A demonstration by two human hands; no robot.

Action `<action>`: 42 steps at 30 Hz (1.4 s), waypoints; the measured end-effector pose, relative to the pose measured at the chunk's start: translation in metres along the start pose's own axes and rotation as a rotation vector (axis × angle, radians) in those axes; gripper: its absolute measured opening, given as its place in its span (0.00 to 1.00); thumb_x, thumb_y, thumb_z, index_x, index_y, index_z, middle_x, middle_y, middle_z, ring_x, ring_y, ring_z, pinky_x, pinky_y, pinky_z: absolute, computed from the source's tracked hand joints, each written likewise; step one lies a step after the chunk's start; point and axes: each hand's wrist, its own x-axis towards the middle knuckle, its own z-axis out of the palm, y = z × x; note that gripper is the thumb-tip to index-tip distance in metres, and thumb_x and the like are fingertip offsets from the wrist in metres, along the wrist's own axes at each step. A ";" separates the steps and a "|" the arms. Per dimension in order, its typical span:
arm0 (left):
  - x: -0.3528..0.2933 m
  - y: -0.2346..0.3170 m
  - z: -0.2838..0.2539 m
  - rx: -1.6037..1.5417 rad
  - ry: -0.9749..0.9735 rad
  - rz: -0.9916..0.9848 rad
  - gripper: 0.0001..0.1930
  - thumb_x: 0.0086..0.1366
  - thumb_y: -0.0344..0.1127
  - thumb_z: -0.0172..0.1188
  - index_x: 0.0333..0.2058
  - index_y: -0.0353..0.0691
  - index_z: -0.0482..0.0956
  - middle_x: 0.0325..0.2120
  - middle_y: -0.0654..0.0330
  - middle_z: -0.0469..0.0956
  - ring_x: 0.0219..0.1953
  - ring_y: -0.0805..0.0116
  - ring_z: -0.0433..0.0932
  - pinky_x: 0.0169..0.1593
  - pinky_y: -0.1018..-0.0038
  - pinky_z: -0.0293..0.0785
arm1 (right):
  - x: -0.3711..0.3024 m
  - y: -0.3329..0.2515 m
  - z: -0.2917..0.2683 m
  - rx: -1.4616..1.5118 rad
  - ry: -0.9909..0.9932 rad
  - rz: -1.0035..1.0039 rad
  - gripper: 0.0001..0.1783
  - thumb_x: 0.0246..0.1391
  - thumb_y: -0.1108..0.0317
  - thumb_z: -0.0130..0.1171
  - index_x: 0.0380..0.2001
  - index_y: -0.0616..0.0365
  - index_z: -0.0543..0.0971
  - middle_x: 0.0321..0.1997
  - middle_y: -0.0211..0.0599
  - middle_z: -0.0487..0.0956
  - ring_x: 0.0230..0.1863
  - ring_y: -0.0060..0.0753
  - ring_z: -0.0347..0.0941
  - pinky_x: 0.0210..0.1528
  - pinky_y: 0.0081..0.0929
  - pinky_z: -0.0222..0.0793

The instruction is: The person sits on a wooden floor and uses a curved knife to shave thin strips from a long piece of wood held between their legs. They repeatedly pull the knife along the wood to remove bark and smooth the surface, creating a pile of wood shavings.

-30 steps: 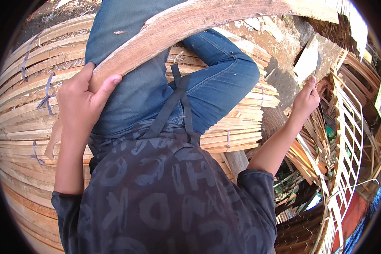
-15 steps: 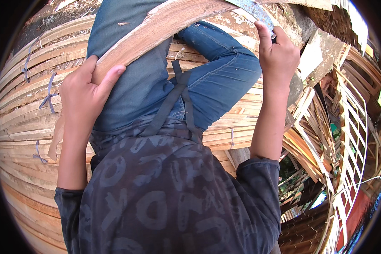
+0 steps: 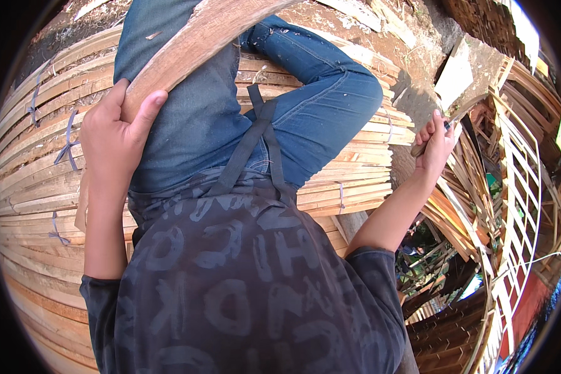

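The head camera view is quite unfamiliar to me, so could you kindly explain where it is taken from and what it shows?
There is no machine here: a person works with two bare hands. A wide fisheye camera on the head looks down, so picture left is the person's left, and straight edges look bent.

The left hand grips the near end of a wooden board, which passes over a leg in blue jeans. The right hand, off to the side, holds a tool by its handle; its blade is hard to make out. Beneath the legs lie long wooden strips, some tied with purplish ties.
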 end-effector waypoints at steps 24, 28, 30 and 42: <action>0.001 0.005 0.011 -0.069 0.070 -0.011 0.31 0.57 0.63 0.58 0.25 0.32 0.75 0.13 0.48 0.70 0.18 0.54 0.70 0.26 0.67 0.66 | -0.157 0.017 0.145 1.662 -1.673 0.348 0.44 0.24 0.39 0.75 0.35 0.60 0.65 0.24 0.26 0.64 0.18 0.13 0.59 0.14 0.10 0.60; 0.002 0.003 0.009 -0.054 0.058 -0.010 0.31 0.58 0.62 0.58 0.22 0.32 0.73 0.13 0.48 0.68 0.18 0.53 0.69 0.26 0.67 0.66 | -0.162 0.013 0.146 1.680 -1.756 0.286 0.45 0.23 0.43 0.78 0.35 0.64 0.66 0.25 0.26 0.65 0.18 0.12 0.59 0.15 0.10 0.60; 0.002 0.002 0.010 -0.059 0.066 -0.004 0.31 0.58 0.62 0.58 0.21 0.32 0.72 0.12 0.48 0.67 0.17 0.52 0.68 0.25 0.67 0.65 | -0.164 0.009 0.144 1.637 -1.760 0.271 0.44 0.23 0.42 0.78 0.34 0.64 0.66 0.24 0.26 0.66 0.18 0.11 0.59 0.15 0.10 0.59; 0.003 -0.001 0.011 -0.110 0.120 0.038 0.31 0.56 0.61 0.60 0.20 0.32 0.71 0.11 0.48 0.66 0.15 0.53 0.68 0.23 0.66 0.64 | -0.170 -0.002 0.148 1.539 -1.698 0.341 0.35 0.29 0.48 0.79 0.29 0.68 0.74 0.19 0.28 0.69 0.16 0.14 0.62 0.15 0.11 0.59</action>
